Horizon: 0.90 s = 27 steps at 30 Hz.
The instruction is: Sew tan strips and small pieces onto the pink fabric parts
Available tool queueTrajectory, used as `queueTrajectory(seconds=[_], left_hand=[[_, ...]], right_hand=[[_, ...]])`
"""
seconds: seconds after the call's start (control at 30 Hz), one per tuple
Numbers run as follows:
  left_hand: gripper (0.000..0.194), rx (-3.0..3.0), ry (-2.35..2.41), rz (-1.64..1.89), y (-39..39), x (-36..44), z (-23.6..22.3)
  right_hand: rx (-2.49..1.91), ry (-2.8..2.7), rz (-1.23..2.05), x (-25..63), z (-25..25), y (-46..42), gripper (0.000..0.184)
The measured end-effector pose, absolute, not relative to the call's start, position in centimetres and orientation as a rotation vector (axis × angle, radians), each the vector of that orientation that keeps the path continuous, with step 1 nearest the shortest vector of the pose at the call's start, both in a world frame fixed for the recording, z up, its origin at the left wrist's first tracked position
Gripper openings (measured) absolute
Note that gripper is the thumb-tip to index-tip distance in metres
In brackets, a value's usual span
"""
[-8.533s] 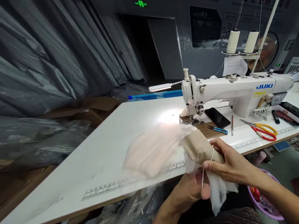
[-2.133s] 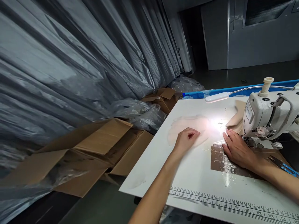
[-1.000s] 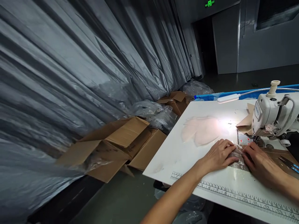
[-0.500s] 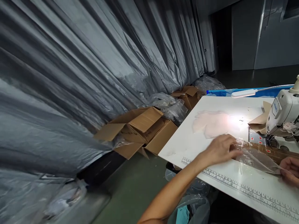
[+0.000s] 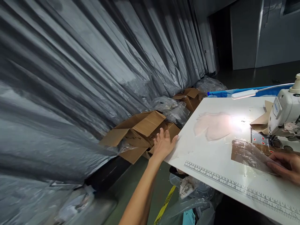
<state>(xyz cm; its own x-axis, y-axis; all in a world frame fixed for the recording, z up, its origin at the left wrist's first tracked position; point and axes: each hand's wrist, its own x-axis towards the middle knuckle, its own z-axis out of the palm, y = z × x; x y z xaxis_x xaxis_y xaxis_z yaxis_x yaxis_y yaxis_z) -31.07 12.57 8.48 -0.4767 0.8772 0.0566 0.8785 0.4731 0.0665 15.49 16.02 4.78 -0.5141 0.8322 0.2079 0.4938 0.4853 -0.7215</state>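
My left hand [image 5: 164, 143] reaches out at the table's left edge with its fingers spread and nothing visible in it. Behind it is an open cardboard box [image 5: 150, 123]. At the right, my right hand [image 5: 287, 165] pinches the end of a thin see-through sheet [image 5: 256, 158]. That sheet lies over a shiny brown strip [image 5: 241, 150] on the white table [image 5: 185, 140], just in front of the sewing machine [image 5: 282, 109]. Pale pink sheer pieces [image 5: 214, 126] lie flat beyond, left of the machine.
A printed ruler [image 5: 225, 181] runs along the table's front edge. A white lamp [image 5: 243, 94] shines near the machine. Plastic bags [image 5: 198, 187] hang or lie below the table. A silver curtain [image 5: 105, 62] lines the left, with another cardboard box [image 5: 191, 97] at its foot.
My left hand has let go of the left end of the sheet and strip and swung left to the table edge, its fingers spreading. My right hand keeps its pinch.
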Motion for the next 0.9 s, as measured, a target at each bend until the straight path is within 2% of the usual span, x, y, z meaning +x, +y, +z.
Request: queueTrajectory(seconds=[0.2,0.3,0.4,0.47,0.6,0.77,0.83,0.87,0.9], left_hand=[[0.060,-2.738,-1.849,-0.627,15.2,-18.0,8.9],[0.064,-3.227,-1.245,-0.668,16.6,-11.2,8.6],[0.072,-3.394,-0.873,-0.662,18.0,-7.2,7.4],[0.067,-3.420,-0.851,-0.685,18.7,-6.0,6.6],[0.019,-3.431,-1.093,-0.847,19.1,-6.0,6.0],[0.018,-3.543,-1.493,-1.161,18.9,-6.6,6.8],[0.015,-3.585,-1.712,-1.171,18.8,-6.7,7.1],[0.018,-3.599,-1.766,-1.134,18.8,-6.6,7.2],[0.029,-3.606,-1.779,-1.080,18.7,-6.6,7.4]], right_hand=[[-1.277,-2.218,0.961,14.8,6.9,15.6,0.033],[-1.271,-2.124,1.100,15.2,6.8,15.3,0.027],[-1.160,-2.024,1.227,15.9,6.8,15.0,0.022],[-1.097,-1.970,1.354,16.4,7.0,15.0,0.024],[-1.111,-1.874,1.585,17.1,7.3,15.6,0.023],[-1.240,-1.844,1.615,17.1,7.5,16.9,0.009],[-1.276,-1.873,1.546,16.8,7.8,17.1,0.007],[-1.292,-1.900,1.505,16.6,8.0,17.1,0.008],[-1.295,-1.936,1.461,16.3,8.2,17.0,0.008]])
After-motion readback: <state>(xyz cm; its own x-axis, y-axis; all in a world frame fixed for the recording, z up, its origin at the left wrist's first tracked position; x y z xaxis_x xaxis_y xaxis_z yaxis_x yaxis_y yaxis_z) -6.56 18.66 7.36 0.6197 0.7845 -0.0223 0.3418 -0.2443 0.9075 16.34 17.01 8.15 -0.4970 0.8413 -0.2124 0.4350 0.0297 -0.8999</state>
